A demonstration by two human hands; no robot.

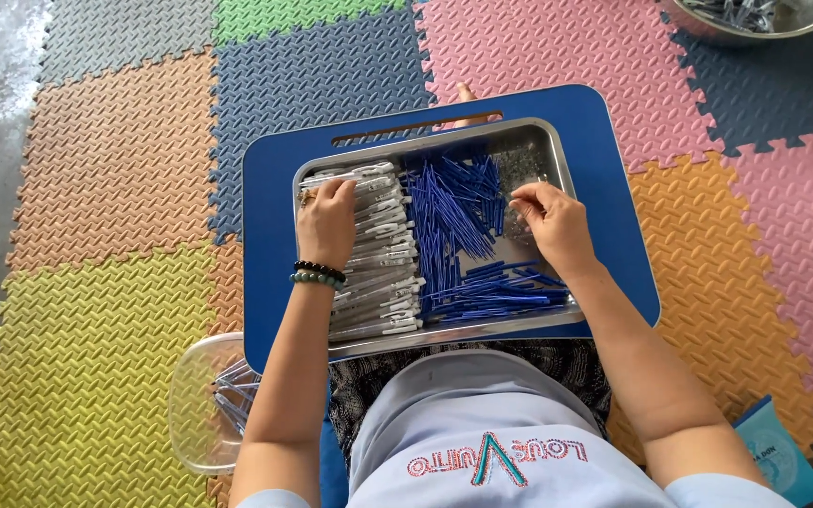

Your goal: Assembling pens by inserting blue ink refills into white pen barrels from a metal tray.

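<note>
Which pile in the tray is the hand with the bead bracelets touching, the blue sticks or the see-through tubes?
The left hand rests on the clear pen tubes, the pale stack filling the metal tray's left side. The blue refills lie by the right hand.

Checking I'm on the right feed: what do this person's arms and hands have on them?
Both arms are bare below short pale blue sleeves. The left hand has two bead bracelets at the wrist, one black, one pale green. The right hand shows no jewellery and no gloves.
</note>
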